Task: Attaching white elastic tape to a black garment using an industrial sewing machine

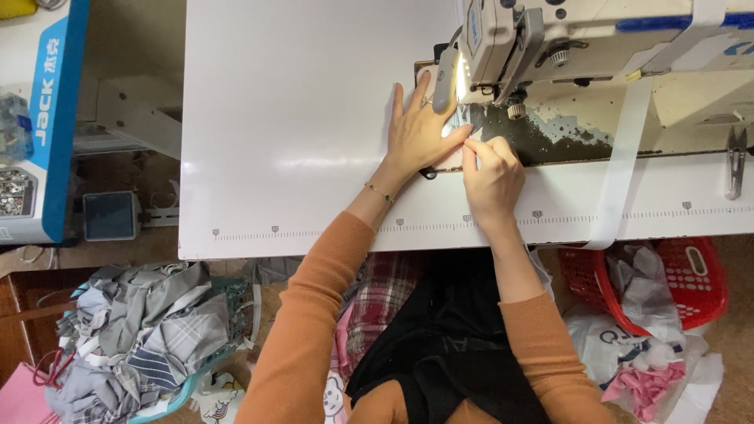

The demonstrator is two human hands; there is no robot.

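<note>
My left hand point(420, 129) lies flat, fingers spread, on a small pale piece of fabric point(453, 155) just left of the needle of a cream sewing machine point(565, 39). My right hand point(491, 174) pinches the near edge of that piece with thumb and forefinger, right in front of the lit needle area. Most of the fabric is hidden under my hands. Both arms wear orange sleeves, and a thin bracelet circles my left wrist.
The white sewing table point(298, 118) carries a ruler strip along its near edge. A white strap point(624, 157) hangs off the machine; snips point(736, 161) lie far right. Below are a basket of grey fabric pieces point(145, 338), a red basket point(691, 283), and a blue-and-white box point(39, 118).
</note>
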